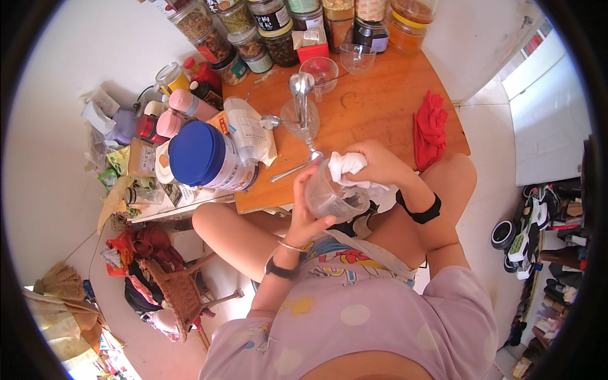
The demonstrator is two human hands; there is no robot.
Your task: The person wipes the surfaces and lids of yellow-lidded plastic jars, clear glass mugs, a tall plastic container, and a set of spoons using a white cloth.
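Note:
My left hand (301, 204) grips the side of a clear plastic container (325, 194), tilted above my lap at the table's front edge. In my right hand (377, 164) is a bunched white cloth (346, 165), held against the container's rim. Just beyond my hands a clear cup (308, 121) holds several metal spoons (301, 88). One more spoon (289, 173) lies on the wooden table (380, 109) by my left fingers. Two clear glass-like vessels stand farther back, a cup (320, 71) and a bowl (358, 59).
Stacked jars (280, 45) line the table's back. A blue-lidded tub (197, 152) and a plastic pouch (249, 128) stand at the left, beside pink bottles (190, 103). A red cloth (430, 128) lies at the right edge. A wicker chair (178, 294) holds clothes.

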